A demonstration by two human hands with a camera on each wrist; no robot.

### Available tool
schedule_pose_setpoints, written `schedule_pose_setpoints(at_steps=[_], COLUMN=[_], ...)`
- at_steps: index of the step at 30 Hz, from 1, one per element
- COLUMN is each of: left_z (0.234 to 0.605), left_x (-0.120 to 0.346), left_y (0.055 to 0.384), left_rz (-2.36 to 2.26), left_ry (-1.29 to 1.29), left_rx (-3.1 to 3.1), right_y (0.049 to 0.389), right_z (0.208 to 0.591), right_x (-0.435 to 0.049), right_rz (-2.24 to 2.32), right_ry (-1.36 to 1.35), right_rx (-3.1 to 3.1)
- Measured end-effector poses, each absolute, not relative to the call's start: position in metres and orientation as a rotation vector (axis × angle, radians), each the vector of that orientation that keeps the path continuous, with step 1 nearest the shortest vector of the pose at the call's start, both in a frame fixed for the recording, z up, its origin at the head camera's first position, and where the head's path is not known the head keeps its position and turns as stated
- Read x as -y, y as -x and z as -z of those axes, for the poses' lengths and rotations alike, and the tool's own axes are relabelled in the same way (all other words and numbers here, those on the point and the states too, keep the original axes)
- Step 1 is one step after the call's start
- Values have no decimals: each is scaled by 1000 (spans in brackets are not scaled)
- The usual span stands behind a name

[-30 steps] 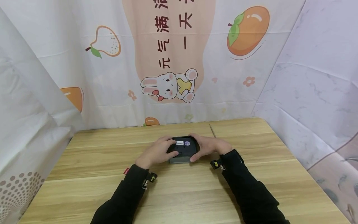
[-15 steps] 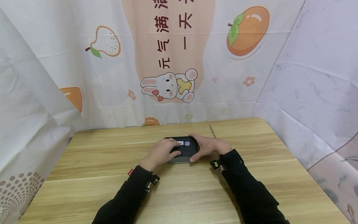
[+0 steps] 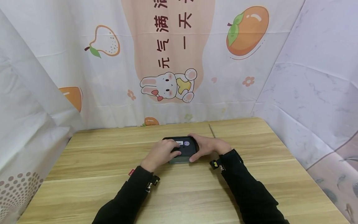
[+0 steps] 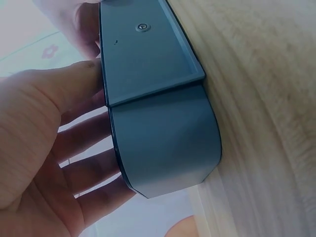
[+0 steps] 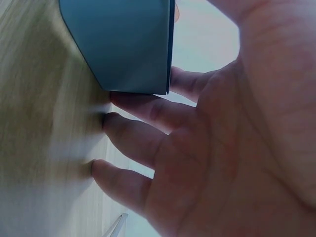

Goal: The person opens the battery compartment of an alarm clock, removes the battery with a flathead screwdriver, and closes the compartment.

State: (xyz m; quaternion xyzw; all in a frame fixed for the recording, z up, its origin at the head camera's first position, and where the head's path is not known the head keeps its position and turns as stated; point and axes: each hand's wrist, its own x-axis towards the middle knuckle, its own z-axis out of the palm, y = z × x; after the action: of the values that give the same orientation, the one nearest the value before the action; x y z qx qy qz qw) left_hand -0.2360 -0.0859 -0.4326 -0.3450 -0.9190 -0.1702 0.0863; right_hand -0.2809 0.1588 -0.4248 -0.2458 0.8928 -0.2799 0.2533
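A small grey box-shaped device [image 3: 185, 151] lies on the wooden table with its black face up. That face carries a white barcode label and a round purple sticker. My left hand [image 3: 160, 154] is over its left part, with the thumb and index fingertip on the black face. In the left wrist view, a round screw-like spot shows on the device's grey side [image 4: 158, 133], and the other fingers stretch across the black face. My right hand [image 3: 205, 146] grips the right end, thumb at the near side and fingers round the far side. Its lower fingertips [image 5: 101, 168] reach the tabletop.
A thin grey rod [image 3: 212, 130] lies on the table [image 3: 179, 193] behind my right hand. White printed curtains [image 3: 112, 77] hang along the back edge and both sides.
My left hand has shifted right and further over the black face, its fingers drawing closer together and partly covering the barcode label. The right hand and the device stay in place.
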Motion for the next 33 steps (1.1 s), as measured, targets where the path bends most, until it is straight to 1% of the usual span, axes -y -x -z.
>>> schedule_pose_setpoints(at_steps=[15, 33], left_z=[436, 435], left_x=[82, 80], left_y=[235, 232], left_rz=[293, 157], left_ry=[1102, 1138], left_rx=[2625, 2590], right_y=[281, 281], right_z=[427, 424], right_x=[-159, -159], right_rz=[783, 796], right_ry=[677, 708], right_rx=[-2409, -2407])
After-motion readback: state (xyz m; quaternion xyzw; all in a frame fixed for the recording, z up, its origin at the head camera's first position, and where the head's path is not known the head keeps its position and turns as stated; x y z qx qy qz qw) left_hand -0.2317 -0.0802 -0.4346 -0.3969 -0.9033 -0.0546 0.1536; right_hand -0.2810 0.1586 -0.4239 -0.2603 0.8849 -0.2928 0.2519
